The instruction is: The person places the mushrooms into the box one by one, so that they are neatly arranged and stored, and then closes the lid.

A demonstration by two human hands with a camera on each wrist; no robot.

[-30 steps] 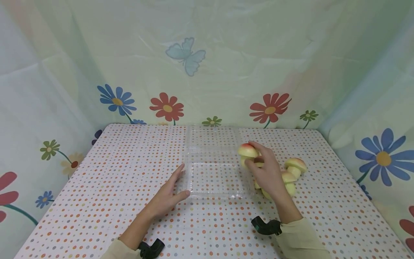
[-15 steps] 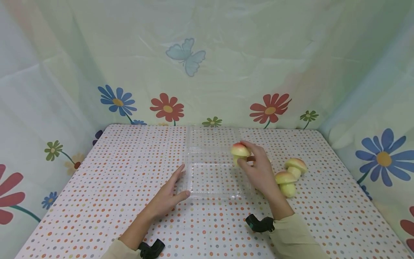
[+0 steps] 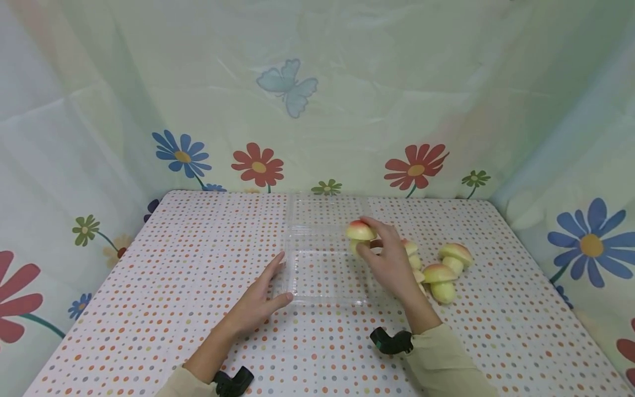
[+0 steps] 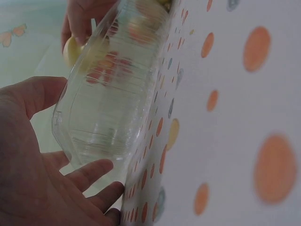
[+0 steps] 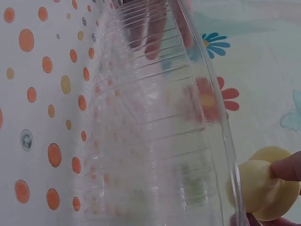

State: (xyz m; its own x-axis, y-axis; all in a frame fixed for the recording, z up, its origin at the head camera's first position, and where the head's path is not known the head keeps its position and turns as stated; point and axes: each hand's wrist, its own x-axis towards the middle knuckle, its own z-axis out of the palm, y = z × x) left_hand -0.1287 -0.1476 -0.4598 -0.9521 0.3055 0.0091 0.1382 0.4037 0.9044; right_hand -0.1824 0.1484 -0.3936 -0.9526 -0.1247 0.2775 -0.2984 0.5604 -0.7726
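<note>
A clear plastic clamshell box (image 3: 329, 302) lies with its lid folded back on the polka-dot cloth. My left hand (image 3: 255, 300) rests along its left side, fingers spread loosely; in the left wrist view the thumb touches the rim of the box (image 4: 101, 117). Between thumb and fingers my right hand (image 3: 392, 262) pinches a mushroom (image 3: 360, 231) with a red-tinged cap and pale yellow stem. The mushroom is upright above the right part of the box. In the right wrist view its pale underside (image 5: 256, 188) shows just beyond the rim.
Right of the box lie several more mushrooms, among them a front one (image 3: 440, 281) and a farther one (image 3: 456, 255); my right hand partly hides others. A flower-printed curtain (image 3: 327, 127) stands behind and beside the dotted table (image 3: 198, 237).
My right hand has carried the mushroom leftward from the group over the box's right side, uncovering mushrooms behind it. My left hand stays at the box's left edge.
</note>
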